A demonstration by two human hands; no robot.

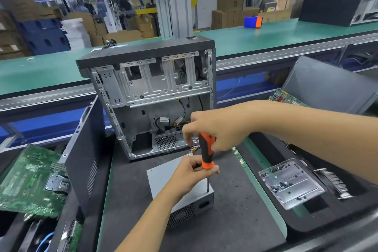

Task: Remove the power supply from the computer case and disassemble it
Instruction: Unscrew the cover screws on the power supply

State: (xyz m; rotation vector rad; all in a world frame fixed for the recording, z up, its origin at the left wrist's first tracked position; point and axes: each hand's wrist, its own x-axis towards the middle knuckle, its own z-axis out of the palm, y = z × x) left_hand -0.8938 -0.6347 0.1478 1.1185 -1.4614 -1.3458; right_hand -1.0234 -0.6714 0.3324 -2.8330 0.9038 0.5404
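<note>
The grey power supply (161, 180) lies on the dark mat in front of the open computer case (151, 88), its fan grille facing me. An orange-and-black screwdriver (206, 153) stands upright with its tip on the power supply's top near the right edge. My right hand (216, 129) grips the upper handle. My left hand (192, 172) pinches the handle's lower end. Coloured wires run from the power supply's rear toward the case.
A clear tray (290, 184) with several screws sits right of the mat. A black side panel (86, 155) leans at the left, beside green circuit boards (28, 180). Another circuit board (286, 98) and a grey panel (327, 86) lie at the right. A green conveyor (266, 32) runs behind.
</note>
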